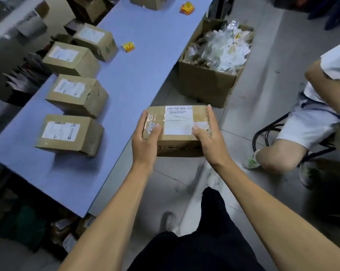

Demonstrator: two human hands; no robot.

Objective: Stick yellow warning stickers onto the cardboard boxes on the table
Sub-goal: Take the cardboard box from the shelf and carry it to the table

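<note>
I have the cardboard box (176, 130) clamped between both palms, left hand (145, 137) and right hand (206, 135) gripping its short ends, thumbs on top, held just off the near right edge of the blue table (137, 75). It looks stiff, taped, fairly light; the glossy tape may slip. Four boxed parcels (70, 133) line the left side, matte brown, white-labelled. Farther off lie two sticker rolls (128, 46), yellow and crumpled.
</note>
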